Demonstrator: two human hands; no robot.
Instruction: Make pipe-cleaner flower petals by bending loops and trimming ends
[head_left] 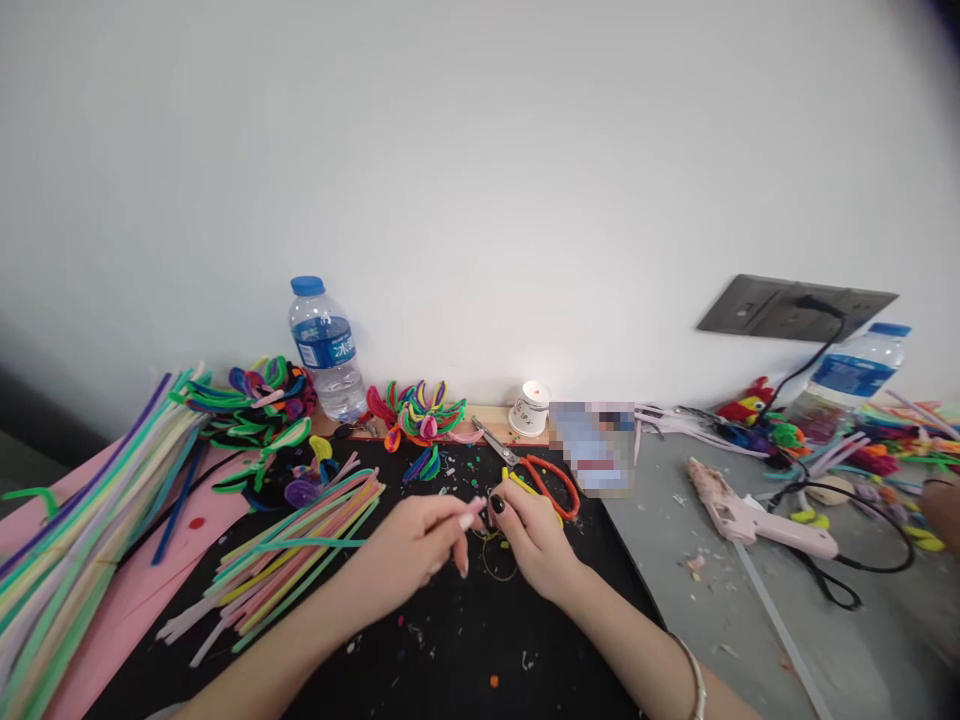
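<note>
Over the black mat (450, 660), my left hand (424, 540) has its fingertips pinched at a small pink piece (474, 508). Close by on the right, my right hand (534, 530) is closed, thumb and forefinger pressed on something small and dark that is mostly hidden. A thin wire loop (499, 572) hangs below the fingers of both hands. Just behind my right hand lie scissors with red-orange handles (559, 485), and a yellow handle shows partly beside it.
Bundled pipe cleaners (300, 570) lie left of my hands. Behind stand a water bottle (326, 350), coloured pipe-cleaner shapes (424, 410) and a white cup (529, 410). On the right lies a pink glue gun (780, 528) with its cord. Part of another person's hand shows at the right edge.
</note>
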